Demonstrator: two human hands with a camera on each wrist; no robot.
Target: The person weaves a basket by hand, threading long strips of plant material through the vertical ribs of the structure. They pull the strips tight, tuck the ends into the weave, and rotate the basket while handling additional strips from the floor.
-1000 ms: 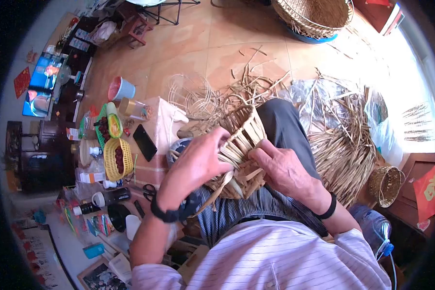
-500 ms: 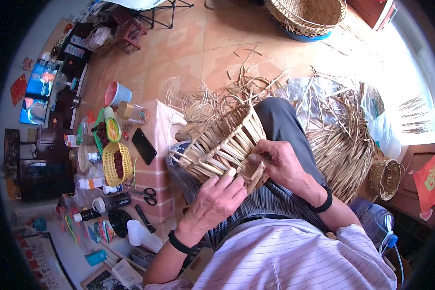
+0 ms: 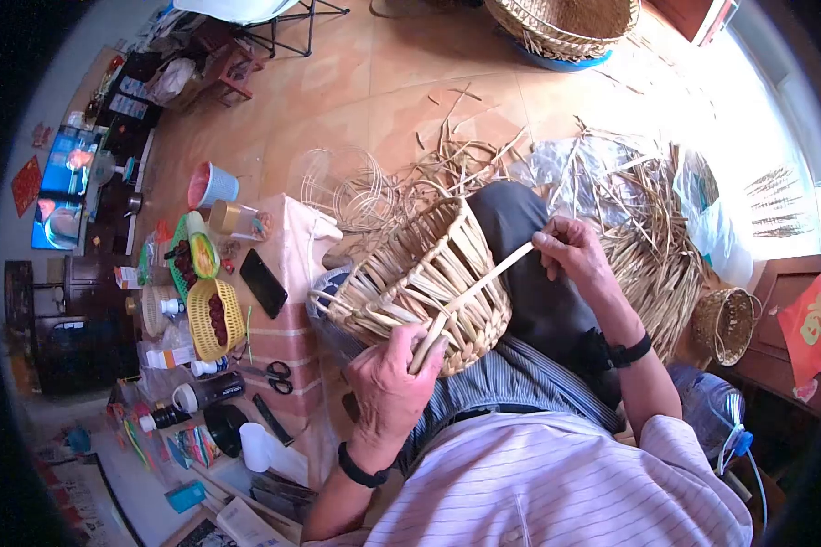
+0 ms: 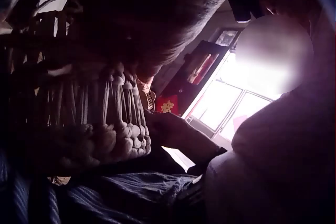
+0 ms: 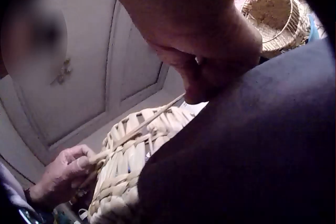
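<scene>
A woven straw basket (image 3: pixel 410 283) lies tilted on the person's lap, its open top facing the upper left. Its wall (image 4: pixel 105 108) fills the left of the left wrist view. The left hand (image 3: pixel 394 378) pinches strands at the basket's near side, thumb and fingers together. Out to the right, the right hand (image 3: pixel 575 257) pinches the end of a pale flat strip (image 3: pixel 494 272), which runs taut and straight across the basket wall to the left hand. In the right wrist view the same strip (image 5: pixel 137 129) stretches between the right hand (image 5: pixel 210 50) and the left hand (image 5: pixel 63 174).
Loose straw (image 3: pixel 652 264) is heaped on the floor at the right, beside a small basket (image 3: pixel 726 325). A larger basket (image 3: pixel 566 27) stands at the top. Left of the lap, a cloth-covered table (image 3: pixel 296 273) bears a phone (image 3: pixel 265 283), scissors (image 3: pixel 279 377) and a yellow basket (image 3: pixel 217 319).
The right hand has moved up and right, drawing the strip out straight. The left hand first came down to the basket's near side, then shifted slightly left. More of the basket shows.
</scene>
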